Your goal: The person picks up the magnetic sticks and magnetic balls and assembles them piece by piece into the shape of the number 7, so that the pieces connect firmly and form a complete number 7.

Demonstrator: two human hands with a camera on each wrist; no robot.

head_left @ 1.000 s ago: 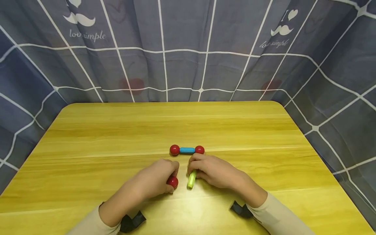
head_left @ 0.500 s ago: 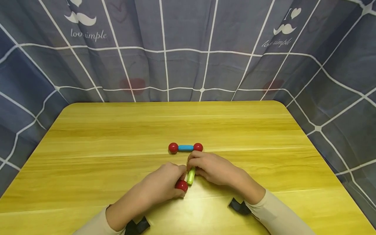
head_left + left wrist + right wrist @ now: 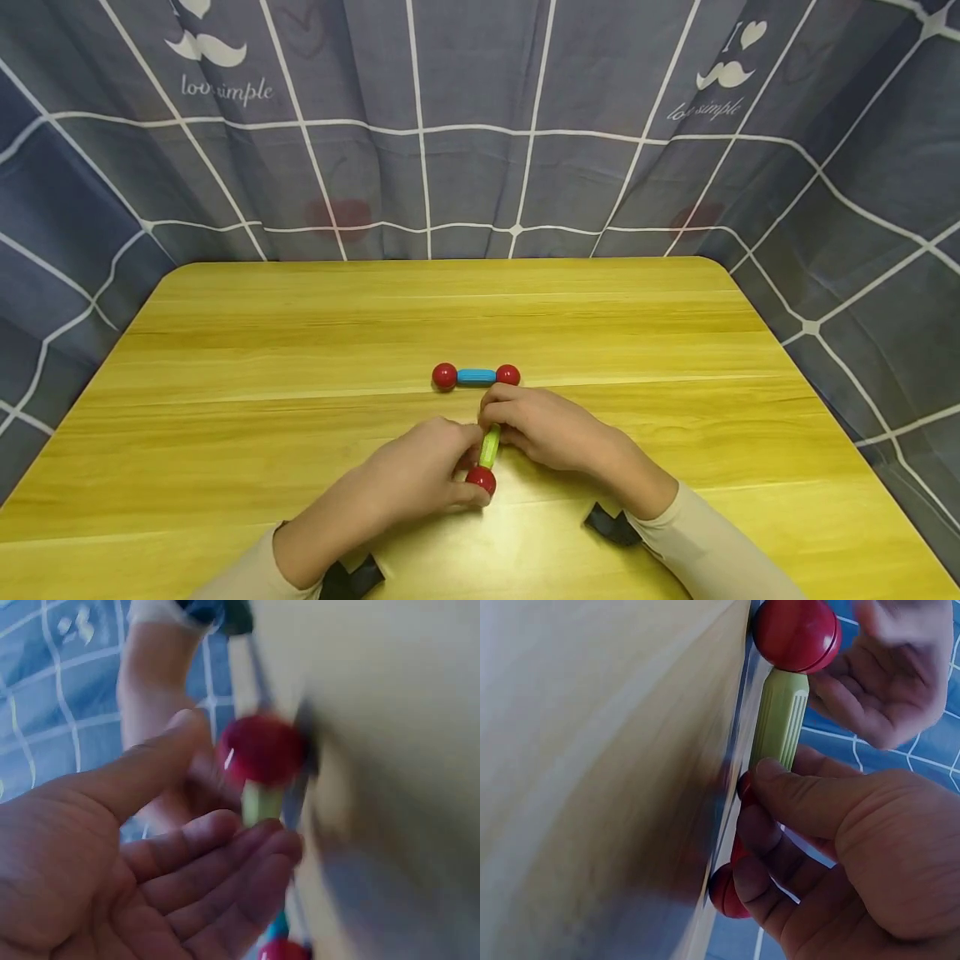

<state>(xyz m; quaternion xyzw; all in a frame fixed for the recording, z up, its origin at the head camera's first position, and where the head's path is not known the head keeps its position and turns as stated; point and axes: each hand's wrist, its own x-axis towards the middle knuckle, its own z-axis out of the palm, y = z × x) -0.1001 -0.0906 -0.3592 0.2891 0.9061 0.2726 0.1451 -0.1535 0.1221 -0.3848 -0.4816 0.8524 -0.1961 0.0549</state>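
My right hand (image 3: 551, 429) pinches a yellow-green ridged stick (image 3: 490, 447) between thumb and fingers near its far end, which the fingers hide. A glossy red ball (image 3: 482, 481) sits against the stick's near end, as the right wrist view also shows. Around that ball lies my left hand (image 3: 431, 458), thumb on the near side. In the left wrist view its fingers are loosely extended, apart from the ball (image 3: 262, 750). Just beyond my hands a blue ridged stick (image 3: 476, 377) lies crosswise, with one red ball (image 3: 444, 377) at its left end and another red ball (image 3: 508, 375) at its right.
Everything lies on a yellow wood-grain table (image 3: 300, 333) with rounded far corners. A grey-blue curtain (image 3: 472, 183) with white grid lines hangs behind and along both sides. Black straps (image 3: 611, 525) show at both wrists.
My left hand has moved right with the red ball, bringing it to the near end of the yellow-green stick, and its fingers have loosened. My right hand has kept its hold, almost still.
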